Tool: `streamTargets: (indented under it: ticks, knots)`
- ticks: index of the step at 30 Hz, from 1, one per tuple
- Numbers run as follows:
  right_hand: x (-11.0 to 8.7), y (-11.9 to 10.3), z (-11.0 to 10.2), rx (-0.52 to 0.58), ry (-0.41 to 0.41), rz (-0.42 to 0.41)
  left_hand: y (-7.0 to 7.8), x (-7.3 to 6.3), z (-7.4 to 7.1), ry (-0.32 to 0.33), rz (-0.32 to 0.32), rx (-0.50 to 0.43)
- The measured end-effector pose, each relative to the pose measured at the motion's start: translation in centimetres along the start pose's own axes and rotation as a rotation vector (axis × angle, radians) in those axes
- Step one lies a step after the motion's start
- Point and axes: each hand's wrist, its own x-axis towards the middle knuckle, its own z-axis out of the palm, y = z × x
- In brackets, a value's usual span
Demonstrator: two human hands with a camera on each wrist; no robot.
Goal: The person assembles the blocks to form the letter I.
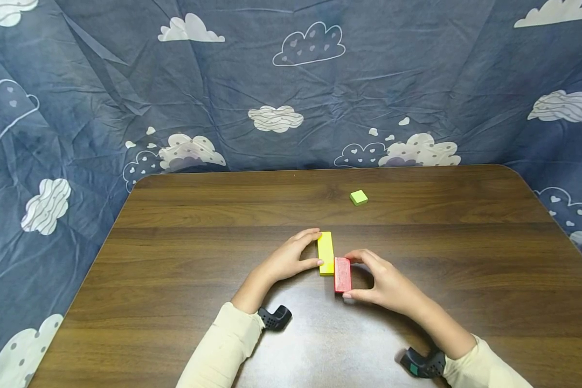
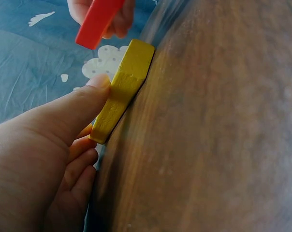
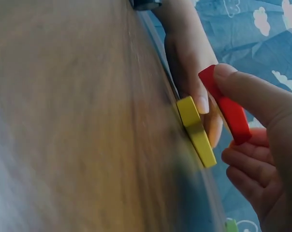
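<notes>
A long yellow block [image 1: 326, 252] lies on the wooden table, and my left hand [image 1: 287, 258] holds it along its left side with thumb and index finger. In the left wrist view the thumb presses the near side of the yellow block [image 2: 123, 87], other fingers behind its end. My right hand [image 1: 388, 280] pinches a shorter red block [image 1: 342, 275] lengthwise between thumb and index finger. Both wrist views show the red block [image 3: 227, 106] raised off the tabletop, close beside the yellow one. From the head it overlaps the yellow block's lower right edge.
A small lime-green block [image 1: 359, 198] lies farther back on the brown wooden table [image 1: 213, 215]. Behind the table's far edge hangs a blue cloth [image 1: 252, 81] with white clouds. Black wrist cameras [image 1: 275, 318] sit at both sleeve cuffs.
</notes>
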Motion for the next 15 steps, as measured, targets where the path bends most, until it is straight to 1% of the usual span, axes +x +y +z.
streamTargets:
  ticks: [11, 15]
  knots:
    - [-0.2, -0.3, 1.3, 0.033, -0.061, -0.027, -0.1, 0.0, 0.1, 0.013, 0.015, 0.0]
    - [-0.3, -0.5, 1.5, 0.03, -0.079, -0.037, -0.1, 0.0, 0.0, 0.012, 0.013, -0.004]
